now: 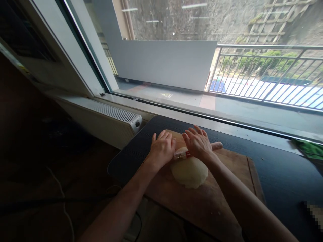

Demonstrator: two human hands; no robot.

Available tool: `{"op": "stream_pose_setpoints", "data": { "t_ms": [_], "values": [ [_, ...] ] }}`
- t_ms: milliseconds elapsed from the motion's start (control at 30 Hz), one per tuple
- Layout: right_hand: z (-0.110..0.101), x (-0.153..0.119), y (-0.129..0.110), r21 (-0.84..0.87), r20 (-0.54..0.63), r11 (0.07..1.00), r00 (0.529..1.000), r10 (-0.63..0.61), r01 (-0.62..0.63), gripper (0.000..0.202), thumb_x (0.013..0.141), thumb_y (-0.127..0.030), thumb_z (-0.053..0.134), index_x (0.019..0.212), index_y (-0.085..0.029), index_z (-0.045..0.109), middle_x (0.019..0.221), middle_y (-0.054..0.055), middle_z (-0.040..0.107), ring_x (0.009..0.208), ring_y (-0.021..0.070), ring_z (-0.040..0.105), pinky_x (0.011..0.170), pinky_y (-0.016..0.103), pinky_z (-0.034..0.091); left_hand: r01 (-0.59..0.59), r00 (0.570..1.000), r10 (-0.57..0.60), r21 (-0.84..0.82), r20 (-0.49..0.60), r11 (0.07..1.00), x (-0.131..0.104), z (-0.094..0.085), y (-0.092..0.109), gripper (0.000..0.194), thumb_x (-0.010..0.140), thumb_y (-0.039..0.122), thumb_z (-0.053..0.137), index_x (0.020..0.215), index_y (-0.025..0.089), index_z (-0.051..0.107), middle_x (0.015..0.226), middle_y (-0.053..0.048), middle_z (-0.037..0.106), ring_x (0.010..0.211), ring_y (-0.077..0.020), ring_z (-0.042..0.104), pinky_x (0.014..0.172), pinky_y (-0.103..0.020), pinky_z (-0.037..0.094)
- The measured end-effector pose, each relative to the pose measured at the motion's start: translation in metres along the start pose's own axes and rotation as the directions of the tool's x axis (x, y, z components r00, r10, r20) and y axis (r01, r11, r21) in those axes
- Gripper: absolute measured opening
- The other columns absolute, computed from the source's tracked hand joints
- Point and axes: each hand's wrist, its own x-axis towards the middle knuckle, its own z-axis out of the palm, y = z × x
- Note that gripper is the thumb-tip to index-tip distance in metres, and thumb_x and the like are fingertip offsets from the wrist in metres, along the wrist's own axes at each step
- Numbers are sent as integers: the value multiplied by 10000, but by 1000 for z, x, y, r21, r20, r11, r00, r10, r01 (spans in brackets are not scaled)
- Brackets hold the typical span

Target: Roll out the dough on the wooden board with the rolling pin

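Observation:
A pale lump of dough, rolled out into a rounded shape, lies on a wooden board. Across its far edge rests a rolling pin with a red-and-white label, one end of it sticking out to the right. My right hand presses its palm on the pin, with the fingers stretched forward and slightly apart. At the pin's left end lies my left hand, its fingers extended too. The left end of the pin is hidden under that hand.
The board lies on a dark table against a large window. A white radiator stands to the left of the table. Something green sits at the right by the sill, and a pixelated object at the right edge.

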Motion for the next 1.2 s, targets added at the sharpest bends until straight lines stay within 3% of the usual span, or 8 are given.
{"op": "stream_pose_setpoints", "data": {
  "t_ms": [267, 367, 467, 600, 800, 900, 1100, 1200],
  "values": [
    [-14, -103, 14, 20, 35, 977, 977, -211, 210, 476, 920, -381, 376, 1347, -172, 403, 1395, 67, 428, 1341, 244, 241, 1085, 437, 181, -261, 964, 262, -29, 37, 965, -98, -15, 33, 469, 936, 313, 359, 1372, 142, 387, 1414, -91, 404, 1340, -253, 283, 1103, -489, 188],
    [-12, -87, 14, 23, 46, 983, 982, -183, 182, 424, 930, -392, 354, 1300, -215, 463, 1378, 50, 448, 1339, 247, 242, 1078, 446, 186, -267, 963, 267, -5, 39, 964, -90, -13, 30, 485, 936, 355, 373, 1373, 147, 384, 1424, -91, 389, 1345, -259, 269, 1103, -504, 176],
    [0, -31, 5, 14, 68, 997, 994, -81, 80, 403, 955, -393, 262, 1178, -247, 563, 1324, 45, 497, 1340, 253, 233, 1053, 451, 219, -221, 974, 220, 13, 53, 975, -54, -12, 19, 469, 938, 419, 357, 1311, 158, 469, 1382, -98, 449, 1332, -266, 294, 1087, -516, 204],
    [7, 16, -1, 33, 244, 999, 970, -16, 9, 460, 954, -443, 217, 1125, -228, 586, 1315, 79, 492, 1314, 268, 286, 976, 452, 325, -140, 990, 139, 73, 22, 987, -34, -14, 13, 416, 951, 361, 326, 1243, 149, 533, 1347, -120, 485, 1315, -279, 323, 1057, -528, 245],
    [-17, -67, 17, 66, 137, 978, 969, -206, 199, 422, 945, -390, 299, 1289, -217, 472, 1370, 66, 449, 1337, 247, 252, 1048, 446, 255, -213, 977, 213, 42, 6, 976, -93, -14, 29, 461, 909, 290, 399, 1334, 113, 435, 1374, -131, 451, 1280, -269, 377, 1036, -456, 308],
    [-23, -88, 24, 70, 124, 968, 961, -247, 240, 480, 932, -408, 338, 1361, -198, 385, 1392, 81, 425, 1326, 244, 278, 1048, 440, 262, -203, 979, 203, 43, 7, 978, -102, -14, 33, 479, 906, 280, 412, 1363, 136, 397, 1354, -121, 475, 1213, -263, 449, 974, -418, 365],
    [7, 5, 6, 25, 182, 995, 978, -103, 100, 458, 956, -448, 211, 1164, -251, 569, 1303, 71, 507, 1303, 258, 298, 1005, 469, 276, -116, 993, 117, 73, -18, 991, -47, -8, 9, 411, 927, 404, 383, 1213, 156, 545, 1228, -130, 570, 1177, -282, 467, 980, -471, 337],
    [17, 35, -2, 44, 252, 996, 964, -85, 76, 483, 949, -480, 214, 1132, -228, 583, 1281, 86, 520, 1280, 263, 336, 970, 447, 322, -87, 996, 90, 100, -21, 991, -40, -11, 4, 369, 940, 366, 355, 1154, 167, 581, 1188, -123, 592, 1185, -287, 455, 985, -506, 318]
  ]
}}
